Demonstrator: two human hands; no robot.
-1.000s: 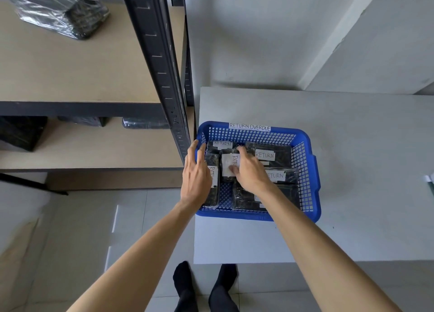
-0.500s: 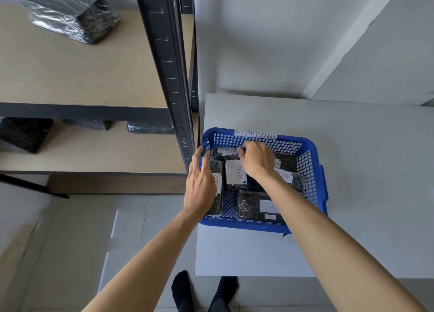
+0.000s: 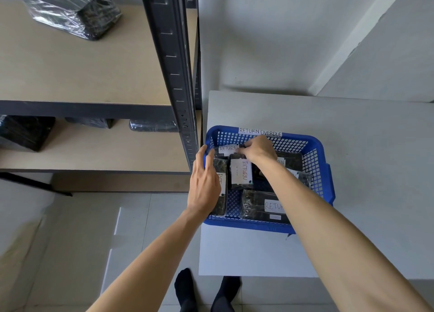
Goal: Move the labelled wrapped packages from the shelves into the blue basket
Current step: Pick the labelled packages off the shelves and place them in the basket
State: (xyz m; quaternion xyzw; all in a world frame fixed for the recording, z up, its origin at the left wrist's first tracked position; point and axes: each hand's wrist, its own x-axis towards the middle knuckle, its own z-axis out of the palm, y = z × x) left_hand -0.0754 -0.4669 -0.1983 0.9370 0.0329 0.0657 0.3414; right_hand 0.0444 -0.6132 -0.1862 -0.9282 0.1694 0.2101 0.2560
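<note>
White walls and a pale tiled floor surround a grey table [image 3: 352, 170] standing just beside a dark metal shelf unit [image 3: 171, 76]. On the table sits the blue basket [image 3: 327, 177], with a paper strip on its far rim reading "RETURN OVERDUE". Inside it lie several black wrapped packages with white "RETURN" labels; one [image 3: 240, 173] lies in the middle and another [image 3: 263, 204] lies at the near wall.

The right hand [image 3: 259, 148] reaches to the far left corner of the basket, its fingers curled together on the labelled package [image 3: 226, 148] there (how firmly it grips, I cannot tell). The left hand [image 3: 205, 182] rests with fingers straight and slightly apart over the left rim, touching the package along that side.

On the shelves, one wrapped package [image 3: 70, 8] lies on the upper board and others [image 3: 23, 133] on the lower board.
</note>
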